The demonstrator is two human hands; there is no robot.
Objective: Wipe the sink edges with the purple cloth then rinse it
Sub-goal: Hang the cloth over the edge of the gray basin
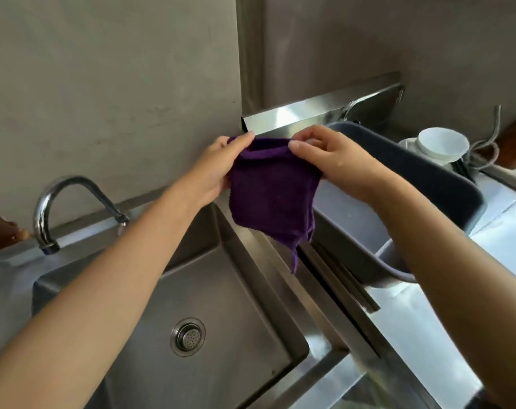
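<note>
The purple cloth hangs in the air above the right rim of the steel sink. My left hand pinches its top left corner and my right hand pinches its top right corner, so the cloth is spread between them. Its lower tip dangles down to the sink's right edge. The basin is dry-looking with a round drain strainer in its floor. The curved chrome tap stands at the back left, with no water running.
A grey plastic tub sits on the steel counter right of the sink, behind my right forearm. White cups and a saucer stand beyond it, next to a grey cable. A brown object shows at the far left edge. Concrete walls rise behind.
</note>
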